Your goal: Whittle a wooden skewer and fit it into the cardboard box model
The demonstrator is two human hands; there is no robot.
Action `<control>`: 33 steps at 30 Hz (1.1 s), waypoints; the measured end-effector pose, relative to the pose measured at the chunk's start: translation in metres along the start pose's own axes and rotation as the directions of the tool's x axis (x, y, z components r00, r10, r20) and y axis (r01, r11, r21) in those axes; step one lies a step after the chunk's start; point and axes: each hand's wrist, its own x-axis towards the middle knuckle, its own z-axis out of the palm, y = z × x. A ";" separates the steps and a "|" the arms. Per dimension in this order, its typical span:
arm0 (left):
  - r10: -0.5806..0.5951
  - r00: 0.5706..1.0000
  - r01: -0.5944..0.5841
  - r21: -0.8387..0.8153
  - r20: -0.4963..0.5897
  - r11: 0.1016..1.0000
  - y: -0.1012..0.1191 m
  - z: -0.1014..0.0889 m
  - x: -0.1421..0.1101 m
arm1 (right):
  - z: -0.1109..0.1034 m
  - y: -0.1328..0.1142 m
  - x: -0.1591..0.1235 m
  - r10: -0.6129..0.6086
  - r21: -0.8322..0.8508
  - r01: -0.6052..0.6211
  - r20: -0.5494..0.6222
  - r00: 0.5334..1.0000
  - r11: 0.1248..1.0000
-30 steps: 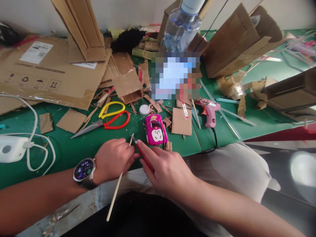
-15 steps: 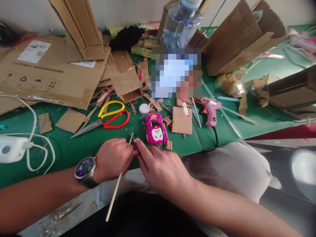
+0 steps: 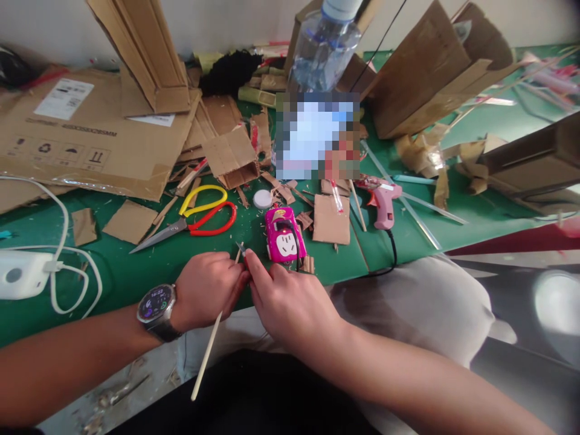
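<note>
Head view: left hand (image 3: 208, 291) closed round the thin wooden stick (image 3: 207, 356), tip poking out above the fist and lower end hanging free over the lap — probably gripped short to keep the tip steady; right hand (image 3: 292, 296) clamped on the small blade (image 3: 241, 247), index finger laid forward, likely for control, with the blade at the stick's tip, contact too small to tell. Versus a second ago, right hand sits closer against the left and the blade's red handle is now hidden — scissors (image 3: 211, 226) and pink socket block (image 3: 275, 226) unmoved on the table (image 3: 254, 231).
</note>
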 end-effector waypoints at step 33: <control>0.026 0.998 -0.028 0.030 0.063 0.999 0.007 0.004 -0.005 | 0.000 0.003 -0.014 -0.069 -0.035 0.065 -0.120 0.990 0.997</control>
